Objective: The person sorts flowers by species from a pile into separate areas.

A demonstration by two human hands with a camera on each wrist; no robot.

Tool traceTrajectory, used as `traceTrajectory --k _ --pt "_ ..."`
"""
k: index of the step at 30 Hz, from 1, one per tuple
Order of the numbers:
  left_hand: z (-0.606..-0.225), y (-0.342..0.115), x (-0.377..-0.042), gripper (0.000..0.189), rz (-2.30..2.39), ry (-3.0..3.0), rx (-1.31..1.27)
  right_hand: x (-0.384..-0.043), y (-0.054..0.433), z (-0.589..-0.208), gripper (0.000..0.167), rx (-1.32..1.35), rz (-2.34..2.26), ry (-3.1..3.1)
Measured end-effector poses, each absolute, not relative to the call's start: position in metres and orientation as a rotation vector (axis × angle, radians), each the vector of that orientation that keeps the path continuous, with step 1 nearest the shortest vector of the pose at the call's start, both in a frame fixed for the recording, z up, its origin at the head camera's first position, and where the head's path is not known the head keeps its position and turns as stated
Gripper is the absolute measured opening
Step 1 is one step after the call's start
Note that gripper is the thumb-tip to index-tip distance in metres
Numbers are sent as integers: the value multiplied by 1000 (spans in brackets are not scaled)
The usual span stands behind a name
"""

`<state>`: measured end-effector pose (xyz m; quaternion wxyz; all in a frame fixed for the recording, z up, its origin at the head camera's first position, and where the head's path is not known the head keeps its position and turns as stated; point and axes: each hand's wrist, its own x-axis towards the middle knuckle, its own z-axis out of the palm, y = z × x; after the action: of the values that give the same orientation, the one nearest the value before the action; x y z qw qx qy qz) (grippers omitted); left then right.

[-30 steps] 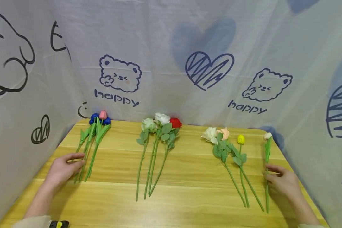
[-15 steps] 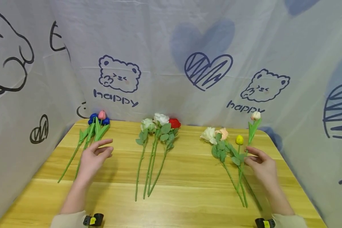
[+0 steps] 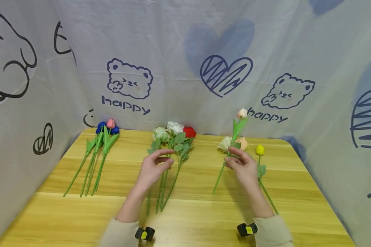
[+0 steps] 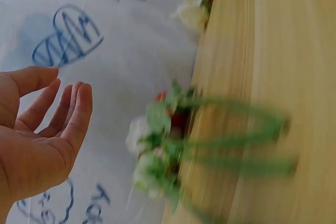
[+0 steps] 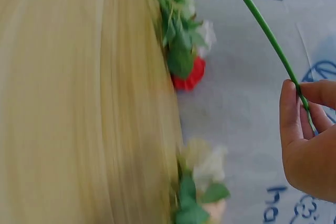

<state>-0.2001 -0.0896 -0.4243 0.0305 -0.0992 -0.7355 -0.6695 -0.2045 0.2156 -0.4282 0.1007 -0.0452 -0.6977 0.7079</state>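
My right hand (image 3: 243, 168) pinches the green stem of a pale pink tulip (image 3: 242, 114) between thumb and fingers, raised above the table. The stem (image 5: 265, 30) slants past the fingertips in the right wrist view. In the head view the tulip overlaps a cream rose (image 3: 225, 143) and a peach rose (image 3: 242, 142) lying behind it. My left hand (image 3: 153, 168) holds nothing, fingers loosely bent, above the middle bunch. That bunch has a pale green rose (image 3: 160, 134), a white rose (image 3: 175, 127) and a red rose (image 3: 189, 132); the left hand hides part of their stems.
On the wooden table (image 3: 185, 226), at the left, lie blue tulips (image 3: 101, 127) and a pink tulip (image 3: 111, 123). A yellow tulip (image 3: 260, 150) lies to the right of my right hand. A printed white curtain (image 3: 173, 41) rises behind and along both sides.
My right hand has lifted the pale pink tulip from the table's right side and carried it left. My left hand has left the blue tulips and moved right to the middle bunch.
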Motion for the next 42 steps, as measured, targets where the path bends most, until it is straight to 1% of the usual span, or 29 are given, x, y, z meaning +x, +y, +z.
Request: traceTrajectory --k 7,14,20,30,37,42 --pt "-431 -49 -197 33 -2149 -2301 -435 -212 182 -434 41 -72 2253 -1920" --pt "-441 -35 -192 26 -2095 -2491 -535 -215 154 -442 38 -52 2326 -1896" --pt "-447 -32 -192 24 -2130 -2475 -519 -212 146 -446 38 -73 2338 -1921" --pt "-448 -38 -192 24 -2115 -2519 -502 -211 146 -446 40 -29 2359 -1954" --pt "-443 -40 -193 23 -2073 -2519 -481 -212 149 -441 42 73 2370 -1929" --pt "-438 -43 -193 23 -2024 -2516 -471 -212 152 -437 39 139 2344 -1921"
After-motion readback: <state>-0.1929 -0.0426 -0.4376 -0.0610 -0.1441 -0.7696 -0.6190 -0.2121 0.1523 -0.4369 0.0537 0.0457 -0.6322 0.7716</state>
